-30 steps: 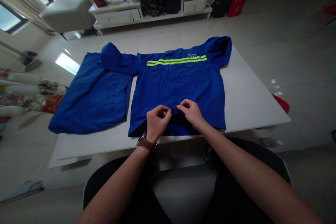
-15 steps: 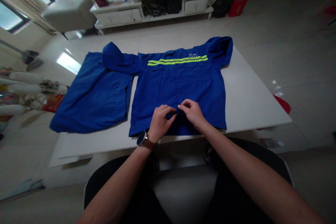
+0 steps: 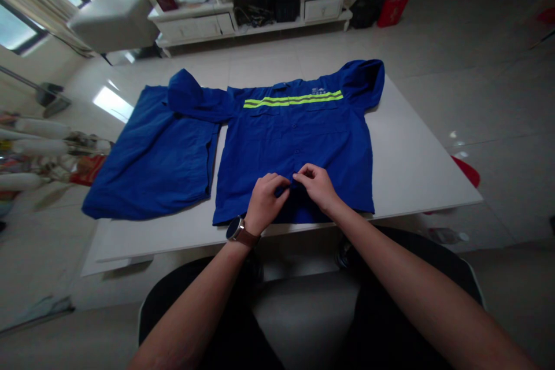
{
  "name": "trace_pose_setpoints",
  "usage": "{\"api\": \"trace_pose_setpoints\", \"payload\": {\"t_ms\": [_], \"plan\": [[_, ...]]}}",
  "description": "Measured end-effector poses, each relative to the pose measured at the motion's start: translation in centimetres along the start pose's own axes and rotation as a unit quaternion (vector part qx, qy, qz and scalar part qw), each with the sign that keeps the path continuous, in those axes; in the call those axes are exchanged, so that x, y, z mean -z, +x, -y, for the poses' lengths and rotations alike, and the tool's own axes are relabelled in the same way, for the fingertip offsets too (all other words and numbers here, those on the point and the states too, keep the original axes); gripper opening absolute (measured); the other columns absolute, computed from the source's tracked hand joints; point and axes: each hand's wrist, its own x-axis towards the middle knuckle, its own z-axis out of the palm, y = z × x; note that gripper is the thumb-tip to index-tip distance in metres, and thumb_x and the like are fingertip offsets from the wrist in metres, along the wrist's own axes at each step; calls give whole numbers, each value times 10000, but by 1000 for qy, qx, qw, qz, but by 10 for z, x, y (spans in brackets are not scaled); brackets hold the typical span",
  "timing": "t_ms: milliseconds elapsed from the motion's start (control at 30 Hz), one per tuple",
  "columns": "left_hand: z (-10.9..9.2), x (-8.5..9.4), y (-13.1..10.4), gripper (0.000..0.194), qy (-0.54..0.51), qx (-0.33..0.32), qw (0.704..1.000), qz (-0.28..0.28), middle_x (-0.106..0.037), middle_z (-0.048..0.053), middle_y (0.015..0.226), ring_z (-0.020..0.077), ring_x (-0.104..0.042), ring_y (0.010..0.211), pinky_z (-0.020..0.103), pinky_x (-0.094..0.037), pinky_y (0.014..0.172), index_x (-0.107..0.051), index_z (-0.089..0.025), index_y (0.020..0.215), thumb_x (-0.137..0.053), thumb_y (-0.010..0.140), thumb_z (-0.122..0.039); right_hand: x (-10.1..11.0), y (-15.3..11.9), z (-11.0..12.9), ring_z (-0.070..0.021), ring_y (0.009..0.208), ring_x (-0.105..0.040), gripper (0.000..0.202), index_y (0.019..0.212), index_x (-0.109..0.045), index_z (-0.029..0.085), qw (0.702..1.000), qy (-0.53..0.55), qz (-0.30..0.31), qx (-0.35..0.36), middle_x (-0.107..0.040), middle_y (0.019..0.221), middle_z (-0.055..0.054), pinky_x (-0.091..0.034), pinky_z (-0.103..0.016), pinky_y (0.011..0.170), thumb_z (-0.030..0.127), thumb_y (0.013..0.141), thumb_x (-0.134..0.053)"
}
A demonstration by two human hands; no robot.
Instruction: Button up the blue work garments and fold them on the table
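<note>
A blue work jacket point(image 3: 260, 150) with a yellow-green reflective stripe point(image 3: 293, 99) across the chest lies front side up, collar away from me. Along its front opening, near the hem, my left hand point(image 3: 266, 199) pinches the cloth between thumb and fingers. Close beside it, my right hand point(image 3: 317, 185) also pinches the front edge, fingertips almost meeting those of the left. What sits between the fingertips is too small to make out. Higher up the placket a button point(image 3: 296, 151) shows. Folded blue trousers point(image 3: 160, 156) lie to the left, partly under a jacket sleeve point(image 3: 195, 101).
The white table point(image 3: 416, 167) carries both garments. Beyond it stands a low white cabinet point(image 3: 195, 28) with many small items on top. A grey stool point(image 3: 110, 20) is at the back left, and a red bag point(image 3: 393, 10) rests on the floor at the back right.
Both hands stay at the same spot on the jacket front, with only a very slight shift of the fingers. The garments lie as before.
</note>
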Motion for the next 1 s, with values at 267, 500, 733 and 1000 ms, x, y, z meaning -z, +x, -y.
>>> {"api": "trace_pose_setpoints", "payload": {"t_ms": [267, 500, 733, 1000], "plan": [[-1, 0, 0, 106, 4, 2, 1000, 4, -724, 18, 906, 204, -656, 919, 344, -449, 815, -670, -220, 895, -663, 880, -116, 0, -1, 1, -158, 667, -520, 233, 642, -572, 225, 1000, -2, 2, -3, -579, 649, 22, -415, -304, 671, 408, 709, -700], [0, -1, 0, 101, 10, 3, 1000, 6, -724, 18, 908, 207, -656, 933, 347, -440, 821, -666, -221, 899, -657, 887, -121, 0, -1, 1, -152, 649, -507, 232, 632, -574, 223, 1000, 4, 4, -1, -564, 636, 29, -417, -309, 673, 401, 700, -707], [0, -1, 0, 106, 7, -2, 1000, 6, -723, 18, 902, 206, -654, 918, 346, -438, 810, -658, -219, 889, -656, 882, -113, 0, -1, 1, -155, 662, -520, 217, 641, -574, 225, 1000, -4, 6, -6, -575, 644, 28, -424, -306, 680, 391, 709, -697], [-1, -1, 0, 110, 10, 3, 1000, 7, -720, 18, 894, 205, -652, 917, 347, -442, 813, -658, -224, 882, -647, 881, -114, 1, -1, -1, -157, 667, -527, 223, 640, -574, 226, 1000, -10, 7, -5, -583, 648, 26, -422, -305, 677, 394, 714, -700]]}}
